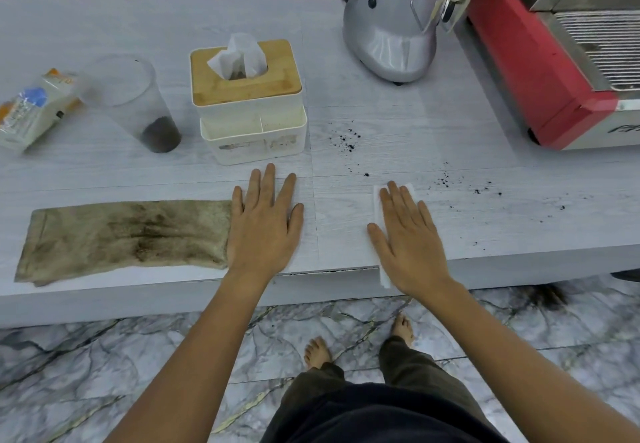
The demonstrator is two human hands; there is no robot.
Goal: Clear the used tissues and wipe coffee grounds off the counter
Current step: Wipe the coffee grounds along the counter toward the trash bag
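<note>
Grounds (pixel 349 141) lie unwiped mid-counter (pixel 398 123) and rightward (wiping barely begun, I judge), right hand (pixel 410 238) pressing tissue (pixel 377 200) with straight fingers, left hand (pixel 265 224) flat.

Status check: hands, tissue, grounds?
Left hand flat on counter. Right hand pressing tissue. Coffee grounds unwiped. Nothing blocking.

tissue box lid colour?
Light wood-brown lid on a white tissue box; head view.

Bare arms (pixel 194 349), no sleeves in view; dark top (pixel 381 415), olive-brown trousers (pixel 412 373), bare feet (pixel 317 352) on the floor.
</note>
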